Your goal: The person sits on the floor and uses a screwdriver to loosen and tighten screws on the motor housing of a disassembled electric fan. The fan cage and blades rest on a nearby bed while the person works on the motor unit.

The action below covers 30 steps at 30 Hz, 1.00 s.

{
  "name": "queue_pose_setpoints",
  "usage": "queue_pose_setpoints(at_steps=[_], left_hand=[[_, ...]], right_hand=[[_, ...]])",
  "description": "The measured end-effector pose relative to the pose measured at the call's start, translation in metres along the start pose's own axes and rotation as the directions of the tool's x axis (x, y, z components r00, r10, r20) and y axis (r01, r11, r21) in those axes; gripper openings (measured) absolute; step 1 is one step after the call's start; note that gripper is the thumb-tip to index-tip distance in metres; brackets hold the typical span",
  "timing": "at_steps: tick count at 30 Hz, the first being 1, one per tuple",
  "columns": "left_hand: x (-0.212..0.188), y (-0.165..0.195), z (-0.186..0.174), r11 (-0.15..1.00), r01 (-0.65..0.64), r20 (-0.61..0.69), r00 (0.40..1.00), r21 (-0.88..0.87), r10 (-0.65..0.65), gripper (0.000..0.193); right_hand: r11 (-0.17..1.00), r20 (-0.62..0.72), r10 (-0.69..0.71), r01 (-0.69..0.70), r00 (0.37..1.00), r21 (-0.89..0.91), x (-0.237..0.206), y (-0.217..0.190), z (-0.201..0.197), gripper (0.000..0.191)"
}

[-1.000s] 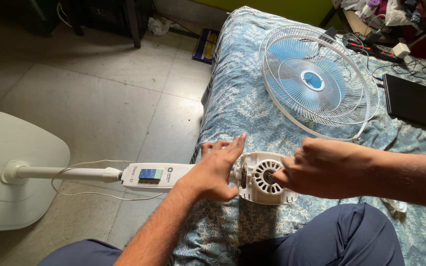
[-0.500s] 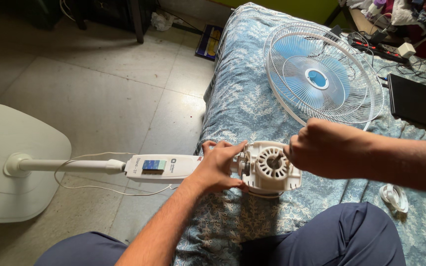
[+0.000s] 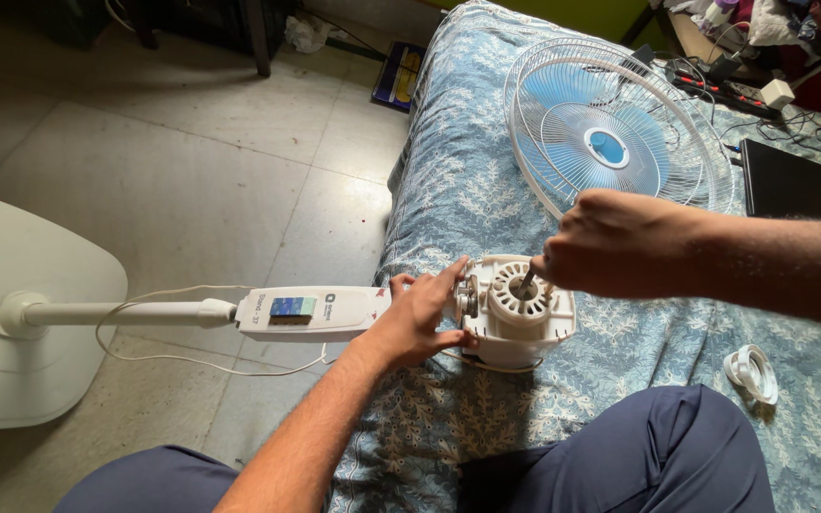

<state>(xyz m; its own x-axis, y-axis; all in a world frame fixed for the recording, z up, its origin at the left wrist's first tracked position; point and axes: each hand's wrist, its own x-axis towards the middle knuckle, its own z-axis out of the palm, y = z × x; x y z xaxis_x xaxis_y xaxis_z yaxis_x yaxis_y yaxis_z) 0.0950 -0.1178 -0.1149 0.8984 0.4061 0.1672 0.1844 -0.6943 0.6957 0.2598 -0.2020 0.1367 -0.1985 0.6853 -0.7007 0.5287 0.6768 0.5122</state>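
1. Blue flowery cloth covered the bed (image 3: 448, 190), and grey tiles made up the floor (image 3: 192, 171) beside it.
2. On the bed's edge lay the white fan motor (image 3: 522, 313), with its round vented face turned up.
3. The right hand (image 3: 620, 242) was over the motor, its fingers closed around a thin dark tool (image 3: 527, 280) whose tip touched the motor's middle.
4. The left hand (image 3: 420, 318) pressed against the motor's side, its fingers curled on the place where the motor joined the white control box (image 3: 306, 312).
5. From that box, a white pole (image 3: 116, 313) ran out to the big white base (image 3: 21, 313) on the floor.
6. A thin white cord (image 3: 182, 359) looped under the pole.
7. Farther up the bed leaned the fan cage (image 3: 610, 142) with blue blades inside.
8. A small white ring cap (image 3: 751, 372) lay near the person's knee.
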Motion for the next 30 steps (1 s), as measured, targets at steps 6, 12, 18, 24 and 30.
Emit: queue_pose_setpoints(at_steps=[6, 12, 18, 24, 30], left_hand=[[-0.002, 0.007, 0.004, 0.994, -0.067, -0.097, 0.992, 0.082, 0.075, 0.118], [-0.003, 0.004, 0.010, 0.996, -0.059, -0.106, 0.992, 0.073, 0.066, 0.117], [-0.005, 0.003, 0.008, 0.990, -0.113, -0.158, 0.980, 0.079, 0.124, 0.115], [-0.005, 0.009, 0.000, 0.998, -0.008, -0.032, 0.999, 0.064, 0.010, 0.117], [-0.004, 0.014, -0.011, 0.994, -0.084, -0.057, 0.995, 0.064, 0.087, 0.121]], right_hand=[[0.995, 0.086, 0.059, -0.065, 0.995, 0.071, -0.001, 0.011, 0.018, 0.043], [0.855, -0.432, 0.105, 0.140, 0.896, 0.499, -0.001, 0.016, 0.040, 0.036], [0.917, 0.196, 0.195, -0.250, 0.961, 0.312, 0.000, 0.010, 0.023, 0.051], [0.920, -0.018, 0.196, -0.178, 0.980, 0.349, 0.000, 0.007, 0.010, 0.023], [0.975, 0.002, 0.043, -0.042, 0.999, 0.217, 0.003, 0.008, 0.021, 0.026]])
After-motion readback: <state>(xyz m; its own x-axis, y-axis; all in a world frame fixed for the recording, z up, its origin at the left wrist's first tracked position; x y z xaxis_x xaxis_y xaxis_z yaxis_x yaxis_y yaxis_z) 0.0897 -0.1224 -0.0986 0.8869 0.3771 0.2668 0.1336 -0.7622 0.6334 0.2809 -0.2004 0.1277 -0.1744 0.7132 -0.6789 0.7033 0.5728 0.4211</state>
